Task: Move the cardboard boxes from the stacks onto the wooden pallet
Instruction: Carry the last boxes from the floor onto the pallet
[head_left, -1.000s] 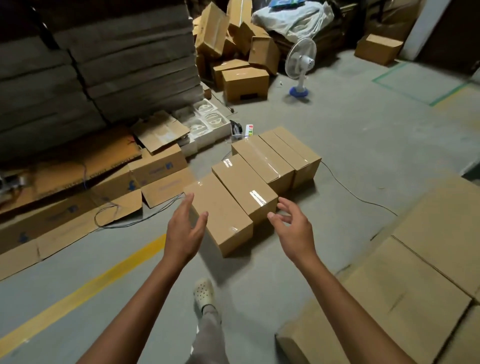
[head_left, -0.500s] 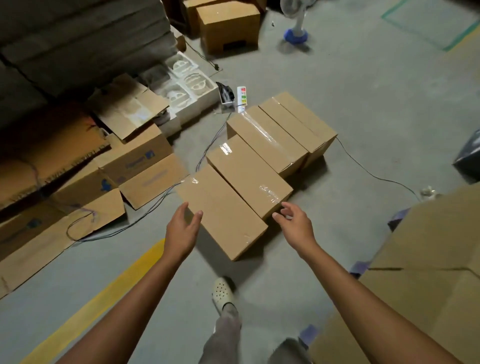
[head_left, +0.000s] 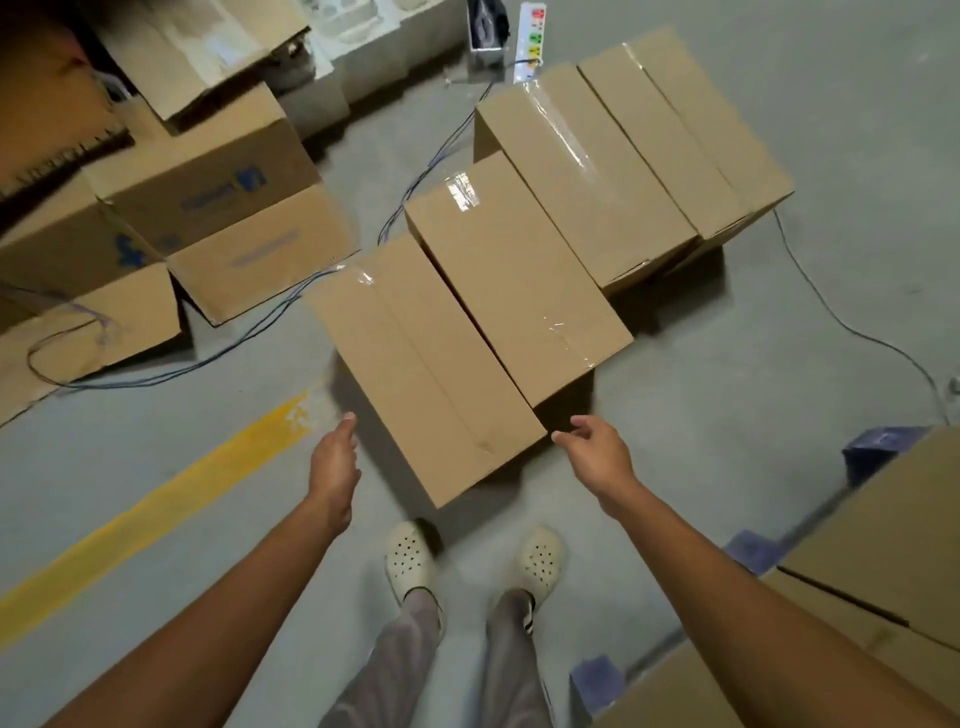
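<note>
Place: we are in a warehouse.
Signs: we see taped cardboard boxes (head_left: 519, 291), flattened cartons (head_left: 104, 322), yellow line (head_left: 156, 508) on concrete floor (head_left: 753, 426).

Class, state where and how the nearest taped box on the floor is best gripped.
Nearest box: likely its near end, from above; left hand on the free long left face, right hand at the near right corner, since the neighbouring box abuts the rest.

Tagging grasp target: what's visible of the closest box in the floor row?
The closest box is brown cardboard, long and shut, its top flaps meeting in a lengthwise seam with clear tape at the far end. It lies flat on the floor, its long side against the next box. The left hand and right hand, both open, flank its near end; contact cannot be told.
</note>
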